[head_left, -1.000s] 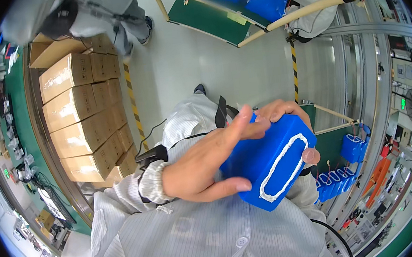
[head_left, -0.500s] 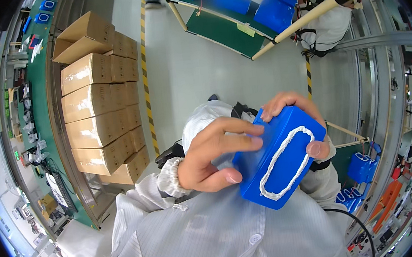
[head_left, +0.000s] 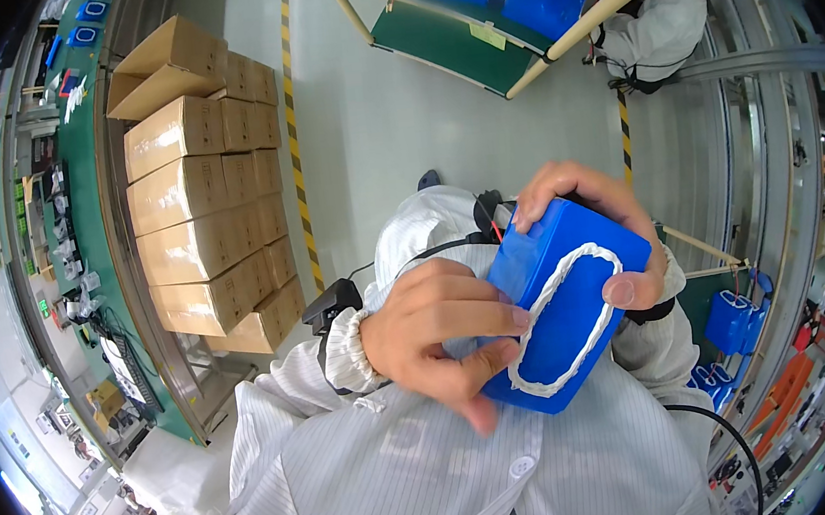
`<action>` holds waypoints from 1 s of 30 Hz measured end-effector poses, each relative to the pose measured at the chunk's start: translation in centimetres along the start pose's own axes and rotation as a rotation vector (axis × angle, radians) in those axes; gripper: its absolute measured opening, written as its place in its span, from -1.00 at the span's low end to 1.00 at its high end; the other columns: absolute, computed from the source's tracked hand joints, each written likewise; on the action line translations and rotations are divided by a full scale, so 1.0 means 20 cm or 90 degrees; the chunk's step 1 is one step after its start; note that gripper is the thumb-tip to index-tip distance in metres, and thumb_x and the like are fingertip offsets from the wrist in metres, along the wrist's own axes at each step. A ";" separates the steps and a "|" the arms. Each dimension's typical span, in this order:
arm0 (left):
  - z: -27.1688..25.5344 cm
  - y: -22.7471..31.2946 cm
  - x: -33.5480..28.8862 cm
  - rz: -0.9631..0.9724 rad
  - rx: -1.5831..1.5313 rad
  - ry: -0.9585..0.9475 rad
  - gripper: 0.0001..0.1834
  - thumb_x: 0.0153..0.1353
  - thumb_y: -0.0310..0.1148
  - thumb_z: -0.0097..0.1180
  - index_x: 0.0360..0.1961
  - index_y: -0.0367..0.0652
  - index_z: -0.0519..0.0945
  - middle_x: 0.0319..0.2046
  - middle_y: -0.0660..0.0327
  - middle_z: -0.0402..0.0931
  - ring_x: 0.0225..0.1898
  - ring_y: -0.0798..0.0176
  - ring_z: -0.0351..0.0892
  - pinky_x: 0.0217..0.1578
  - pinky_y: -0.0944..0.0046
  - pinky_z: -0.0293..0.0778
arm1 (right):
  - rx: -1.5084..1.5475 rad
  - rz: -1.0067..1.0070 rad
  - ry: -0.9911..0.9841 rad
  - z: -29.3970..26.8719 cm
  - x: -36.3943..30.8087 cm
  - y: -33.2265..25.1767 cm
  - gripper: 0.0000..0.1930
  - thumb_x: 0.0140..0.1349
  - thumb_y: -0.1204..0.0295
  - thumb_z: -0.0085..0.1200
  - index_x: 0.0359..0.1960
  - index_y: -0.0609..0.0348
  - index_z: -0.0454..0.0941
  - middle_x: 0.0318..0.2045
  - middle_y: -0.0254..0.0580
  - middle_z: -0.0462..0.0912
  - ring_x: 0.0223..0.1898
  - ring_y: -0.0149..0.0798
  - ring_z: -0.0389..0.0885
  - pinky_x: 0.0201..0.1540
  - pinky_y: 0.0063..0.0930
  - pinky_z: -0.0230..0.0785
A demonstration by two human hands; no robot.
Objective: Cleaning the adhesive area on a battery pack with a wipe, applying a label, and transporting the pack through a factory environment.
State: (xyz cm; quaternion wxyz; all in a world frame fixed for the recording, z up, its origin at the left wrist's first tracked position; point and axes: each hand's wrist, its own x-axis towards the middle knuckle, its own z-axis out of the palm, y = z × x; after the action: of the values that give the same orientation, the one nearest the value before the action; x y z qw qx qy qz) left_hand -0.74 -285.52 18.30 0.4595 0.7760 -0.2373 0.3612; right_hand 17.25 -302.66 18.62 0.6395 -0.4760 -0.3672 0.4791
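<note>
Battery pack [head_left: 566, 304], blue with a white bead looping its face, sits mid-air against the chest, unsupported. Left hand [head_left: 441, 340] pinches its near edge; right hand [head_left: 588, 209] clasps the far side. Fingers could smear the bead, or the pack could slip.

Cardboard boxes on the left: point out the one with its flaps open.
The top box of the stack, at the far end. Its flaps stand up and apart, while the boxes below it are all closed flat.

Left hand [head_left: 437, 330]: at frame centre, fingers curled, thumb pointing down, white-cuffed wrist bent.
Right hand [head_left: 598, 228]: right of centre, fingers wrapped in a grip.
</note>
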 end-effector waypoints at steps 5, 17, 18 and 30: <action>0.00 0.05 -0.15 -0.048 -0.150 0.106 -0.68 0.41 -0.05 0.09 -0.14 -0.09 0.55 -0.01 0.00 0.55 -0.23 0.13 0.57 -0.24 0.20 0.45 | 0.005 -0.016 0.006 -0.02 -0.02 -0.01 -0.22 -0.14 -0.07 0.30 0.00 0.33 0.47 -0.15 -0.10 0.52 -0.14 -0.28 0.57 -0.09 -0.44 0.43; -0.02 -0.04 -0.05 -0.390 -0.248 -0.008 0.02 0.47 0.09 -0.11 0.56 -0.07 -0.50 0.47 -0.36 -0.06 0.37 -0.22 0.33 0.30 -0.19 0.23 | -0.010 -0.010 -0.001 0.02 -0.05 -0.02 -0.23 -0.07 -0.08 0.30 0.00 0.36 0.44 -0.15 -0.12 0.52 -0.15 -0.27 0.59 -0.11 -0.46 0.45; -0.02 -0.06 -0.03 -0.334 -0.208 -0.036 -0.01 0.35 0.30 -0.24 0.54 -0.10 -0.25 0.47 -0.37 -0.04 0.36 -0.27 0.31 0.32 -0.19 0.20 | -0.013 -0.010 0.002 0.03 -0.05 -0.01 -0.23 -0.07 -0.08 0.30 0.00 0.36 0.44 -0.15 -0.12 0.52 -0.15 -0.27 0.59 -0.11 -0.46 0.45; -0.03 -0.14 0.07 0.030 -0.160 0.045 -0.14 0.40 0.43 -0.37 -0.34 -0.13 0.70 0.19 -0.21 0.43 0.09 -0.13 0.49 0.09 0.01 0.37 | -0.065 -0.065 -0.035 0.06 -0.06 -0.02 0.02 0.23 -0.55 -0.34 0.03 0.38 0.42 -0.12 -0.02 0.56 -0.13 -0.18 0.58 -0.04 -0.36 0.40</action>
State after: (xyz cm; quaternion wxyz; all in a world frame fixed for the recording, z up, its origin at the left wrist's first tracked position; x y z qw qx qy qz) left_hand 1.91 -283.75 18.06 0.5526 0.6932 -0.2830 0.3662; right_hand 15.97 -303.54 19.20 0.6276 -0.4754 -0.4327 0.4392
